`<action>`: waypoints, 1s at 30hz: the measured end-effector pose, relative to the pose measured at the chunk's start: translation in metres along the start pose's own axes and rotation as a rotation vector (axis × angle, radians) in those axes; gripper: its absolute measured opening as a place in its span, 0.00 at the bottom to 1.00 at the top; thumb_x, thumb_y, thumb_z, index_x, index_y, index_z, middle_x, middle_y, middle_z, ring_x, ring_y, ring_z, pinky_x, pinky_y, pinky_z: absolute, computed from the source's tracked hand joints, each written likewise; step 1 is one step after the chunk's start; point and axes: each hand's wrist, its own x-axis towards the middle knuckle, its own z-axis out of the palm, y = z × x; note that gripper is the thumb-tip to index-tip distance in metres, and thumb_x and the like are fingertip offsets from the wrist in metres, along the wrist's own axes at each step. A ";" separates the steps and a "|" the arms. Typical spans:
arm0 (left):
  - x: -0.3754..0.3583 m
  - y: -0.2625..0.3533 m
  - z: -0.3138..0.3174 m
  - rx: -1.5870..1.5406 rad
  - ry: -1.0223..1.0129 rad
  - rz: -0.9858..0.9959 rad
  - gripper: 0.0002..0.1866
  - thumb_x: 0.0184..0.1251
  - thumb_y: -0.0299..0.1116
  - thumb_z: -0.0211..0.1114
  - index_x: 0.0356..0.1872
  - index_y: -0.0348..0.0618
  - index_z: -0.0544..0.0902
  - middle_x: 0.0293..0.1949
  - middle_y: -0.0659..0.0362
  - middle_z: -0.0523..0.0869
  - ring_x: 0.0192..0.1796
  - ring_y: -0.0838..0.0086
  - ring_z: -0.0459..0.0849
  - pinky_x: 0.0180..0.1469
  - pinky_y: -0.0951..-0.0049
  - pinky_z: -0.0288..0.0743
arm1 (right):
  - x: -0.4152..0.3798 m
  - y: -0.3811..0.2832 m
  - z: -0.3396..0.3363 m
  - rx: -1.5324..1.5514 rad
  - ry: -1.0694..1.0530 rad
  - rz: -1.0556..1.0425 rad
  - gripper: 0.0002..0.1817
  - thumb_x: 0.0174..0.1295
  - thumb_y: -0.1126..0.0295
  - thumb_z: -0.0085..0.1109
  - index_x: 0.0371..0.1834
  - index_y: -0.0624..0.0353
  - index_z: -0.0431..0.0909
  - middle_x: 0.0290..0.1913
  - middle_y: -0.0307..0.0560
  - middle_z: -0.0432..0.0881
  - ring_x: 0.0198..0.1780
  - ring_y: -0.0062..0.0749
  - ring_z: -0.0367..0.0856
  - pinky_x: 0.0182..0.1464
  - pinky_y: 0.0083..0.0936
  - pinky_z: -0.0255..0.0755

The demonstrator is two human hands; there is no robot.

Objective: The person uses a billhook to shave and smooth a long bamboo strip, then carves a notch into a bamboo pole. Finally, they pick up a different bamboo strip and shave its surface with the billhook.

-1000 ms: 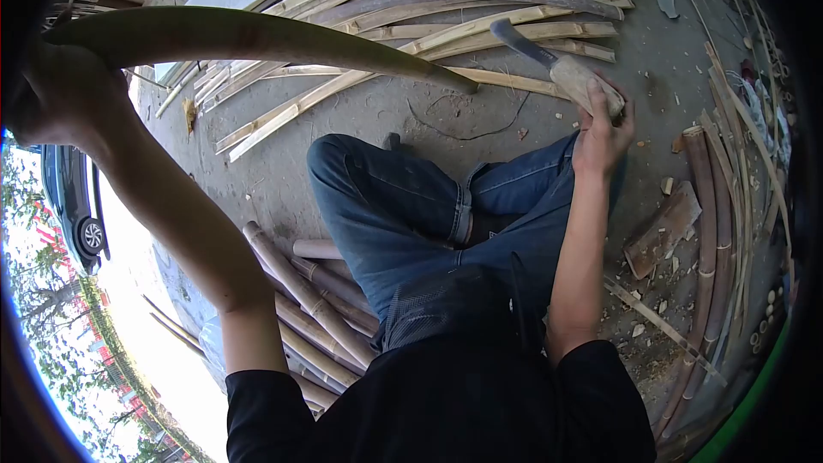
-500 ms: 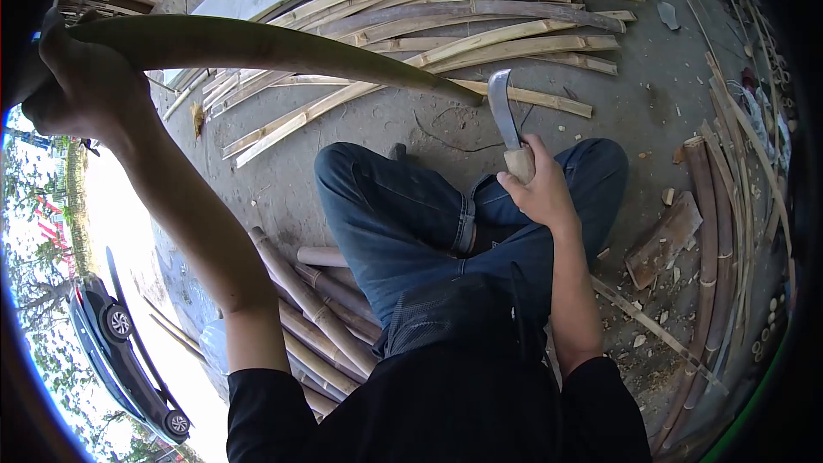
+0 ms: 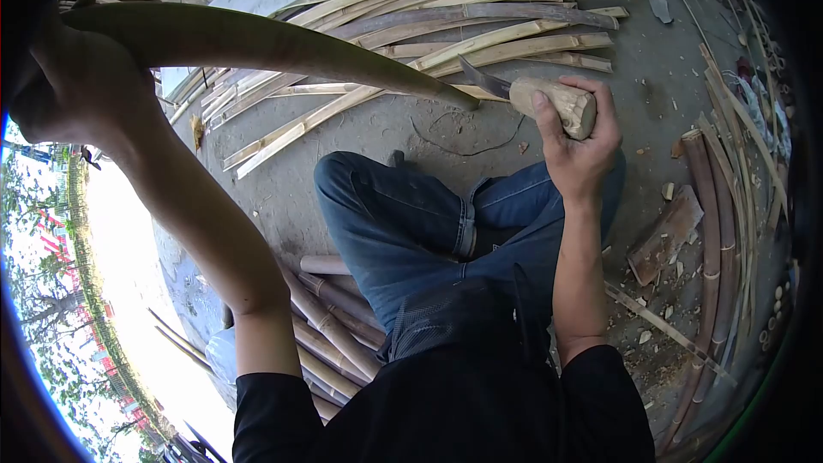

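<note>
My left hand (image 3: 81, 90), raised at the upper left, is wrapped round a bamboo pole (image 3: 257, 41). The pole slants down to the right, its far end close over the concrete ground. My right hand (image 3: 583, 133) grips the thick wooden handle of a curved billhook knife (image 3: 549, 101). Its dark blade points left and overlaps the area near the pole's lower end in this view. My legs in jeans (image 3: 386, 214) are crossed beneath both arms.
Split bamboo strips (image 3: 480, 34) lie in a pile ahead. Bamboo poles (image 3: 321, 313) rest at my left side, others (image 3: 710, 231) at my right, near a wooden block (image 3: 664, 236) among shavings. A clear plastic scrap (image 3: 660, 9) lies at upper right.
My right hand has risen and turned, swinging the knife from upright to pointing left, its handle end now towards me. The left hand and pole have shifted only slightly.
</note>
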 end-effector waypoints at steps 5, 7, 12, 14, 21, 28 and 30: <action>-0.004 0.009 0.006 0.014 0.044 0.014 0.10 0.63 0.28 0.68 0.39 0.30 0.87 0.37 0.52 0.89 0.35 0.71 0.89 0.33 0.72 0.86 | 0.013 0.018 0.015 -0.290 0.074 -0.419 0.09 0.61 0.75 0.68 0.41 0.62 0.78 0.43 0.52 0.88 0.50 0.35 0.88 0.53 0.32 0.81; -0.005 0.010 0.001 0.061 0.036 -0.057 0.10 0.62 0.28 0.68 0.39 0.29 0.87 0.37 0.53 0.89 0.34 0.71 0.89 0.34 0.71 0.86 | 0.010 0.025 0.036 0.589 0.124 -0.038 0.10 0.61 0.80 0.64 0.43 0.61 0.74 0.46 0.56 0.87 0.49 0.35 0.87 0.56 0.33 0.81; -0.002 0.008 0.001 0.040 -0.014 -0.046 0.09 0.63 0.27 0.68 0.38 0.29 0.86 0.37 0.54 0.89 0.35 0.71 0.89 0.37 0.71 0.87 | 0.008 -0.013 0.050 0.627 0.304 -0.188 0.14 0.58 0.87 0.63 0.43 0.62 0.72 0.40 0.48 0.83 0.44 0.32 0.86 0.53 0.32 0.83; -0.003 0.009 0.003 0.013 0.001 -0.032 0.08 0.62 0.25 0.68 0.39 0.30 0.84 0.39 0.53 0.89 0.36 0.71 0.88 0.37 0.71 0.87 | -0.008 -0.024 0.062 0.585 0.267 -0.184 0.14 0.59 0.87 0.63 0.43 0.62 0.72 0.39 0.48 0.83 0.43 0.32 0.86 0.51 0.31 0.83; 0.008 -0.005 -0.009 0.088 -0.072 0.109 0.11 0.64 0.25 0.71 0.44 0.32 0.81 0.40 0.54 0.86 0.36 0.72 0.87 0.37 0.70 0.89 | 0.002 -0.025 0.080 0.318 0.224 -0.314 0.14 0.53 0.86 0.66 0.40 0.60 0.75 0.36 0.43 0.83 0.37 0.27 0.84 0.39 0.24 0.79; 0.003 0.027 -0.021 0.010 -0.090 0.004 0.07 0.70 0.25 0.65 0.42 0.31 0.77 0.36 0.48 0.84 0.31 0.65 0.89 0.30 0.73 0.89 | -0.016 -0.023 0.094 0.233 0.157 -0.300 0.13 0.48 0.84 0.68 0.35 0.60 0.78 0.33 0.45 0.80 0.34 0.35 0.83 0.38 0.28 0.78; 0.000 0.024 -0.021 -0.003 -0.074 0.013 0.08 0.70 0.25 0.66 0.42 0.31 0.77 0.36 0.48 0.84 0.31 0.65 0.89 0.31 0.73 0.90 | -0.014 -0.038 0.084 0.368 0.214 -0.216 0.14 0.48 0.84 0.69 0.37 0.60 0.79 0.33 0.45 0.81 0.36 0.37 0.84 0.40 0.29 0.79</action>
